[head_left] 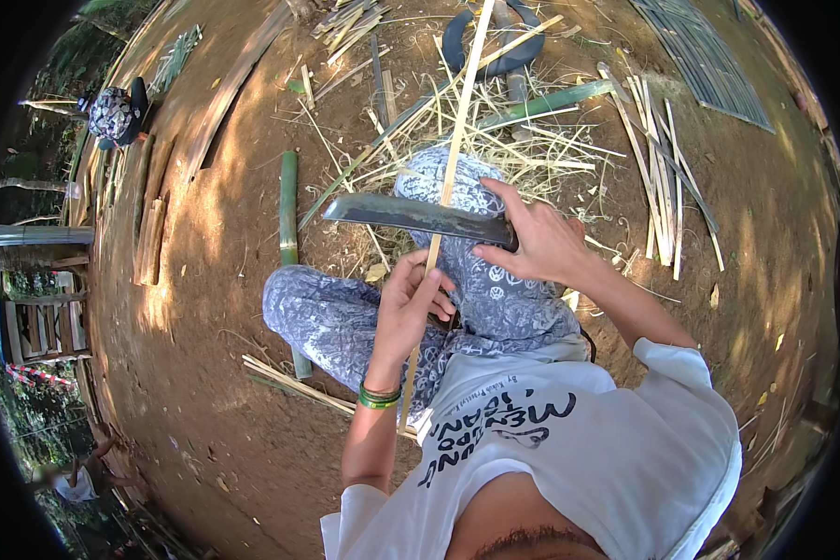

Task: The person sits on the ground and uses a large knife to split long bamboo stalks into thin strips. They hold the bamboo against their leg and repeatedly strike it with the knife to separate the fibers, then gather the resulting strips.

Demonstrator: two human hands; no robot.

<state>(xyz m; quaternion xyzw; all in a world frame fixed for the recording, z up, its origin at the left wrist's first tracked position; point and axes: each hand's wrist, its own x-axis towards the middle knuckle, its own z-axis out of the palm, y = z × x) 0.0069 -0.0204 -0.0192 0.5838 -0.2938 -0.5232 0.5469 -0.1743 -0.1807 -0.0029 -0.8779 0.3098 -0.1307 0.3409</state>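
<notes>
A long pale bamboo strip (pixel 464 112) runs from the top edge down past my lap. My left hand (pixel 406 303) pinches it between thumb and fingers, just below a machete (pixel 411 215). The machete's broad dark blade lies crosswise over the strip, its tip pointing left. My right hand (pixel 537 238) is closed at the handle end, with thumb and forefinger against the base of the blade; the handle is mostly hidden. Under both hands are my legs in patterned grey-blue trousers (pixel 322 313), one knee bent out to the left.
Curly bamboo shavings (pixel 532 154) cover the ground past my knee, around a green bamboo pole (pixel 551 103) and a dark ring-shaped object (pixel 453 42). Split strips (pixel 658 177) lie at the right. A green bamboo length (pixel 289 205) is at the left; farther off, a person (pixel 112 117) sits.
</notes>
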